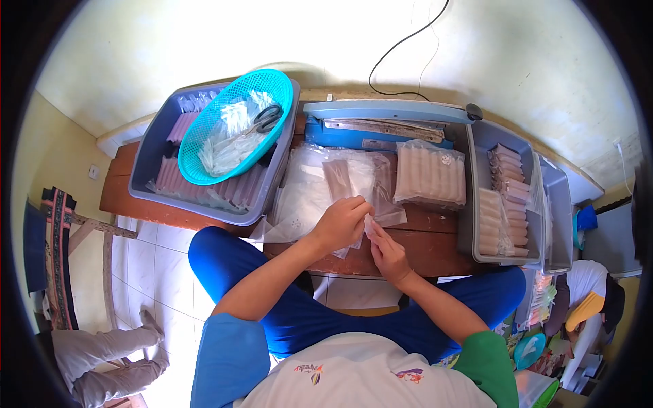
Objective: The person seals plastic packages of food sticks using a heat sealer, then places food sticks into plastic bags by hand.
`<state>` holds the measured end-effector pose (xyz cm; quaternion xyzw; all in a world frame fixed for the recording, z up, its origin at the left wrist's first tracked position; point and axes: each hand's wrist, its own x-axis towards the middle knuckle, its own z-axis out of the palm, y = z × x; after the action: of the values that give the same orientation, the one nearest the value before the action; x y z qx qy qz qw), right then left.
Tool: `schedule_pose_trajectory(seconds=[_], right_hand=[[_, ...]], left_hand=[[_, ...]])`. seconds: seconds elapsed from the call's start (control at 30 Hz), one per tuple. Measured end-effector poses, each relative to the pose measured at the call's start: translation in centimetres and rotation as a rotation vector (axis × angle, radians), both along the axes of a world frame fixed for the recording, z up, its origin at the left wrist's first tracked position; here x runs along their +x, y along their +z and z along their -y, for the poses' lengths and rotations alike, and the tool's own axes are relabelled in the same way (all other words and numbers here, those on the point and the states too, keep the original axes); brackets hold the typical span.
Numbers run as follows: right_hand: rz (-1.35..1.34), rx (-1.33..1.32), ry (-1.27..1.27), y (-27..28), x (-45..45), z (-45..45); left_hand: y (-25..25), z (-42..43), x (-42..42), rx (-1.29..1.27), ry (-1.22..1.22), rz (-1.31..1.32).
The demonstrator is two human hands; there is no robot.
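Observation:
My left hand (340, 223) is closed in a pinch over the front of the plastic pile. Close beside it, my right hand (389, 254) pinches the same crumpled clear plastic bag (369, 226), which shows between the fingers. Beneath and behind my hands, flat clear plastic bags (306, 185) lie in a stack on the brown wooden table (428, 239). A brownish filled tube packet (337, 178) rests on these bags. Just right of them sits a clear pack of several pale brown tubes (430, 174).
A blue sealing machine (381, 130) with a long arm stands at the back. At left, a turquoise basket (189, 146) with plastic and scissors (267, 119) rests on a grey tub (139, 180). Another grey tub (469, 234) holds tube packs at right. Other people are at both sides.

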<state>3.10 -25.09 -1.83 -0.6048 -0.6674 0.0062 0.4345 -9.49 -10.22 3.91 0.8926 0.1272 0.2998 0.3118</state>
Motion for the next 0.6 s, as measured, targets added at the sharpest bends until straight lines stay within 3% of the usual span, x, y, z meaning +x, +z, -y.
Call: schedule_pose_trajectory(seconds=[0.27, 0.43, 0.6], right_hand=[[-0.050, 0.002, -0.148, -1.2, -0.5, -3.0], [-0.327, -0.082, -0.124, -1.3, -0.8, -5.2], [-0.172, -0.179, -0.074, -1.9, 0.5, -6.6]], left_hand=[[0.3, 0.2, 0.0, 0.017, -0.011, -0.005], [0.1, 0.2, 0.1, 0.025, -0.008, -0.010], [-0.1, 0.0, 0.1, 0.020, -0.018, 0.021]])
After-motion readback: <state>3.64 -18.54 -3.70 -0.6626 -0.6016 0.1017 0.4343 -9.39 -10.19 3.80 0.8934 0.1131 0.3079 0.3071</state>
